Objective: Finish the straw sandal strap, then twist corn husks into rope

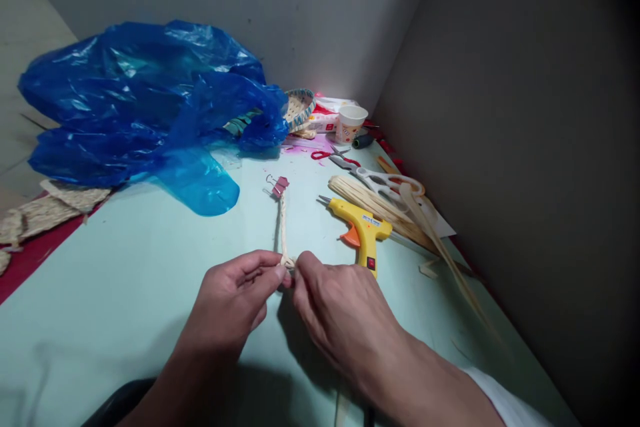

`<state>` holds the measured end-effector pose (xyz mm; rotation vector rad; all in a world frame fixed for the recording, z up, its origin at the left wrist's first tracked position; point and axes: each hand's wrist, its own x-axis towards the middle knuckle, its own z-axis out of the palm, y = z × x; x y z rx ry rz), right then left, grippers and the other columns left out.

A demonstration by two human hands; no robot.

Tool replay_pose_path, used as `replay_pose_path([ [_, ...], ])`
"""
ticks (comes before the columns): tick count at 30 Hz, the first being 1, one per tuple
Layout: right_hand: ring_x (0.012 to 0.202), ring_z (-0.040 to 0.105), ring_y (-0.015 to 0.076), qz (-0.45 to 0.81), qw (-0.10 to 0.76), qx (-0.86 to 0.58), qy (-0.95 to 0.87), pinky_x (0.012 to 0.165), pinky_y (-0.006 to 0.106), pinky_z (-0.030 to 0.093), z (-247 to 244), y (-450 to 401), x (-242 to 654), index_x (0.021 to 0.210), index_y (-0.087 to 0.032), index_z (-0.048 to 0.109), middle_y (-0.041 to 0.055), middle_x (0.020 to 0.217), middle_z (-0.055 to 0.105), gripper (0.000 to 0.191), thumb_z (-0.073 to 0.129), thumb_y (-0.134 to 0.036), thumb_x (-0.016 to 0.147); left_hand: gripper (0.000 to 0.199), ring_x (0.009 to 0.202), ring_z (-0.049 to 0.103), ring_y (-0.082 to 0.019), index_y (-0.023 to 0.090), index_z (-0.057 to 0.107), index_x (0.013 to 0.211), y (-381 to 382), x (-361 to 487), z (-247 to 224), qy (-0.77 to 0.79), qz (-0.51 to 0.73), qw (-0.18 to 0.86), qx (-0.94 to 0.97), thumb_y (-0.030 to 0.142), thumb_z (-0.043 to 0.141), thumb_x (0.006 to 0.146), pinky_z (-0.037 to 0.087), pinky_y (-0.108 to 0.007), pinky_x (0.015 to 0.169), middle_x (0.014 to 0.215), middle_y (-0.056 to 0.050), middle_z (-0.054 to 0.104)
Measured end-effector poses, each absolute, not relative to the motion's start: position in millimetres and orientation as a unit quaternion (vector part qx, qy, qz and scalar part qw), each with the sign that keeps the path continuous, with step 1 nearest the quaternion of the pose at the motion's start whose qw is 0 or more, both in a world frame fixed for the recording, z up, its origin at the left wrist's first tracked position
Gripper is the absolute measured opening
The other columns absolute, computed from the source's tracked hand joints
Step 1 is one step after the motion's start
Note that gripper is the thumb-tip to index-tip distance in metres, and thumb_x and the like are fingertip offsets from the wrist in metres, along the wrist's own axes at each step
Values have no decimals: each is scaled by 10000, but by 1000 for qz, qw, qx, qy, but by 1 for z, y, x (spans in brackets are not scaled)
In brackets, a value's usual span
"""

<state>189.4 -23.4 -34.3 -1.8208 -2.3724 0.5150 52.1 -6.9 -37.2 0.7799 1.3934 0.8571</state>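
Your two forearms reach in from the bottom, the right one beside a white sleeve [505, 397]. Your left hand [235, 290] pinches the near end of a pale braided strand [283, 223], with thumb and fingers closed together on it. Your right hand [345, 300] is curled at the same end, just beside your left fingers; its fingertips are hidden, so I cannot tell whether they are clamped on the strand.

The strand lies in front of you, near the middle of the light green table [125, 267], and runs away from your hands. At its far end you have a pink binder clip [281, 187]. To the right of the strand you see a yellow glue gun [370, 227] with an orange trigger, its nozzle toward the strand. Behind it lies a bundle of pale strips [363, 200], with white-handled scissors [387, 181] beside it.

Farther from you are red-handled scissors [337, 155], a dark spool [363, 141], a paper cup [351, 125] and a small woven basket [300, 109]. A big blue plastic bag [150, 100] covers the far left side, near some braided pieces [55, 217].
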Motion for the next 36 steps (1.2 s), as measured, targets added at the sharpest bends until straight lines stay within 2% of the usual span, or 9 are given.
replay_pose_path([
  [4, 464, 591, 200, 106, -19, -587, -802, 466, 309, 112, -36, -26, 183, 880, -165, 529, 65, 577, 639, 146, 399, -209, 930, 265, 381, 327, -48, 137, 722, 738, -8, 55, -38, 618, 374, 594, 355, 340, 786, 580, 231, -171, 387, 413, 64, 452],
  [11, 500, 625, 216, 104, 0, -589, -801, 465, 314, 115, -36, -31, 176, 923, -140, 537, 66, 612, 649, 98, 451, -156, 880, 383, 362, 361, -70, 112, 737, 884, -12, 54, -44, 614, 354, 603, 366, 407, 757, 640, 270, -182, 396, 352, 67, 443],
  [15, 467, 562, 202, 171, -8, -594, -786, 467, 317, 129, -30, -27, 176, 897, -154, 546, 77, 629, 656, 131, 423, -187, 869, 357, 350, 329, -63, 125, 747, 855, -14, 56, -44, 611, 371, 602, 356, 384, 776, 611, 273, -183, 390, 338, 83, 410],
  [21, 468, 403, 129, 262, 70, -575, -772, 493, 284, 179, -23, -23, 192, 844, -206, 533, 4, 588, 567, 179, 369, -222, 914, 294, 369, 343, -35, 133, 753, 828, -13, 56, -45, 605, 390, 590, 365, 306, 785, 594, 220, -189, 382, 614, -30, 679],
  [25, 471, 378, 113, 273, 69, -551, -786, 498, 275, 178, -20, -20, 201, 848, -216, 528, -19, 569, 527, 162, 386, -211, 927, 292, 381, 339, -35, 134, 760, 855, -13, 55, -45, 604, 388, 583, 381, 304, 769, 618, 216, -180, 385, 567, -7, 645],
  [31, 566, 500, 143, 197, 72, -549, -809, 538, 307, 182, -23, -16, 198, 766, -193, 545, 41, 712, 664, 145, 431, -228, 850, 285, 384, 330, -47, 141, 759, 861, -13, 55, -43, 605, 375, 597, 371, 293, 762, 620, 253, -172, 392, 468, 49, 530],
  [36, 585, 531, 177, 119, 76, -531, -835, 557, 335, 181, -28, -17, 193, 776, -184, 581, 60, 699, 648, 206, 411, -270, 855, 209, 483, 492, -98, 158, 759, 822, -13, 54, -42, 593, 383, 591, 390, 229, 734, 628, 370, -184, 461, 575, 5, 632],
])
